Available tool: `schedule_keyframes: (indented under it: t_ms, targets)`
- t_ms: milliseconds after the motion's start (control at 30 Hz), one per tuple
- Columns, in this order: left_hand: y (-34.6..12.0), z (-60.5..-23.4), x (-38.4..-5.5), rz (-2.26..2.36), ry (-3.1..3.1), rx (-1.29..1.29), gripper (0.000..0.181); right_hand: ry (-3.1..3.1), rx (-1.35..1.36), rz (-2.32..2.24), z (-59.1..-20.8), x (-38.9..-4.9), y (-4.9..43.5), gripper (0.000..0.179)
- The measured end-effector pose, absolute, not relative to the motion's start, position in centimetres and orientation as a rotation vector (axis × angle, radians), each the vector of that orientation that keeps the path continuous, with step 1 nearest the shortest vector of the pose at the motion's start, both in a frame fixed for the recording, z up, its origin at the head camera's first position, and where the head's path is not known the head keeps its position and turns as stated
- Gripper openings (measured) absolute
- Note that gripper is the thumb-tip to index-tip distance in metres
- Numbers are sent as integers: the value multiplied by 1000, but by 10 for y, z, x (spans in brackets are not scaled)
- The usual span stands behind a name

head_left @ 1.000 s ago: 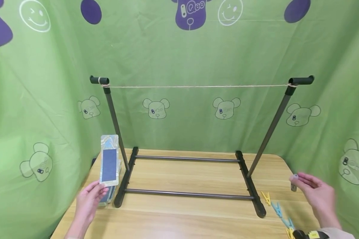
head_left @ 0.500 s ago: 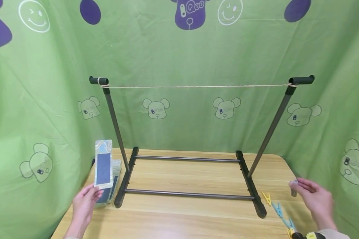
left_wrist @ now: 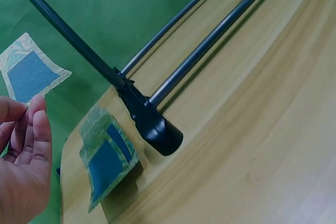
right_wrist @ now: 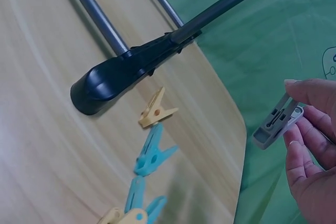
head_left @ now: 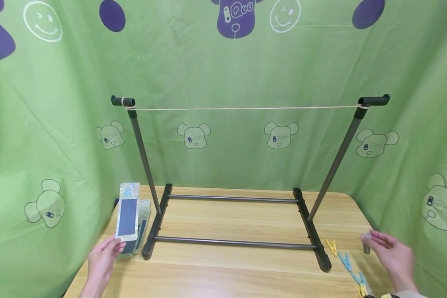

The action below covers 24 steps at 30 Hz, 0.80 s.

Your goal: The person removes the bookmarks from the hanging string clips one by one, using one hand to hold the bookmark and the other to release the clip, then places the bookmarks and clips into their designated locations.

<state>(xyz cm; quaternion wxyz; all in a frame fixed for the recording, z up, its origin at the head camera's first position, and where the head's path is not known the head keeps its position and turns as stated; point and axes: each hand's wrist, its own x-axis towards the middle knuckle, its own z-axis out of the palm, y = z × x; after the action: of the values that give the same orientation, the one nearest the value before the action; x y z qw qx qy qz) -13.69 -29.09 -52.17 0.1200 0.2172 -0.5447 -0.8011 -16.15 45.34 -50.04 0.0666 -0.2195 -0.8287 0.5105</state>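
My left hand [head_left: 101, 263] pinches the lower edge of a long, narrow card [head_left: 128, 215] with a blue panel and a pale marbled border. It holds the card upright in front of a stack of similar cards [head_left: 144, 219] at the table's left side. Over on the right, my right hand [head_left: 395, 258] pinches a grey clothespin [right_wrist: 275, 124] between thumb and fingers, its other end pointing down. A yellow clothespin [right_wrist: 156, 111] and a blue clothespin [right_wrist: 152, 153] lie on the table to the left of that hand, with another blue and yellow pair nearer me.
A black stand [head_left: 318, 236] with two uprights takes up the middle of the wooden table [head_left: 227, 269]. Between the upright tops runs a taut string [head_left: 246, 108]. Green printed curtain [head_left: 223, 165] hangs behind and at both sides.
My left hand has come down and slightly left with the card, uncovering more of the stack behind. My right hand, holding the grey clothespin, has lowered a little.
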Motion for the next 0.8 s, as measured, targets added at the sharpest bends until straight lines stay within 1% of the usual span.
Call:
schedule_keyframes:
  t_ms: [100, 167, 233, 267, 400, 500, 567, 633, 700, 800]
  targets:
    - [-294, -525, -135, -2327, -1624, 677, 21, -2479, -671, 1551, -505, -161, 453, 40]
    - [-296, -527, -134, -2311, -1650, 699, 16, -2478, -675, 1537, -508, -160, 452, 41]
    - [-299, -529, -133, -2292, -1672, 726, 18, -2486, -684, 1524, -510, -160, 452, 44]
    - [-300, -530, -133, -2286, -1682, 736, 22, -2488, -685, 1520, -511, -160, 452, 44]
    - [-303, -538, -133, -2258, -1703, 742, 20, -2509, -687, 1481, -517, -158, 451, 50]
    - [-306, -545, -132, -2226, -1738, 700, 28, -2516, -702, 1481, -522, -158, 452, 57]
    - [-307, -548, -131, -2198, -1772, 708, 42, -2528, -723, 1489, -525, -158, 452, 60]
    - [-307, -550, -131, -2198, -1780, 730, 47, -2539, -735, 1497, -528, -158, 453, 61]
    - [-308, -549, -130, -2201, -1784, 780, 42, -2552, -744, 1493, -531, -158, 455, 63]
    - [-309, -550, -130, -2216, -1766, 813, 25, -2588, -750, 1464, -536, -158, 455, 70]
